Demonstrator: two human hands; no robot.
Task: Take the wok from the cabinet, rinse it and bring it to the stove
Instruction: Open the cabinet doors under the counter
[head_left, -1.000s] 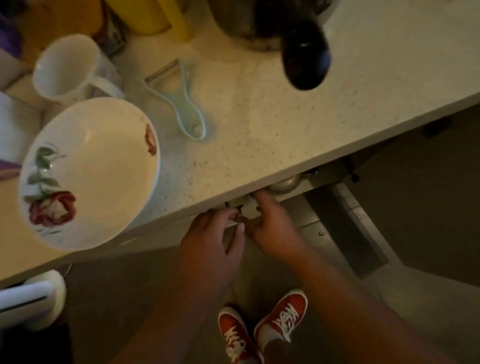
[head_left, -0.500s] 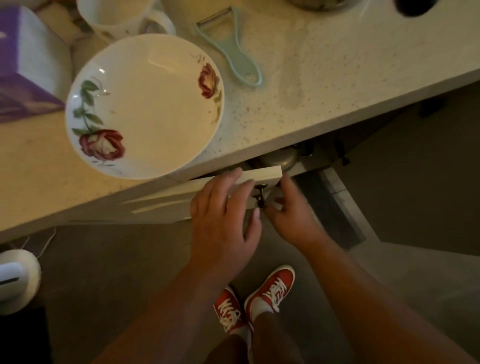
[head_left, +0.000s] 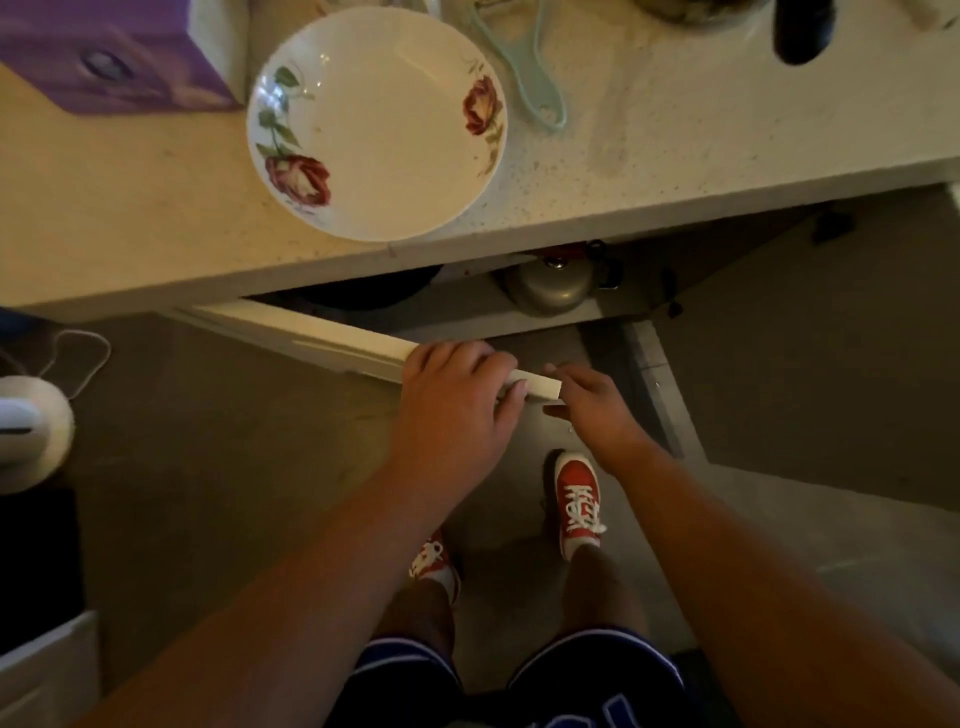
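Note:
The white cabinet door under the counter stands partly swung out toward me. My left hand lies over its top edge near the free corner, fingers curled on it. My right hand grips that corner from the right side. Inside the dark cabinet a black round rim, possibly the wok, shows just below the counter edge, mostly hidden. Beside it sits a grey metal pot with a lid knob.
On the speckled counter sit a white bowl with red roses overhanging the edge, a pale green peeler and a purple box. A second door stands swung out at right. My red shoes are below.
The left cabinet door has swung further out toward me with both hands on it. More of the cabinet's inside now shows, and the view has shifted back.

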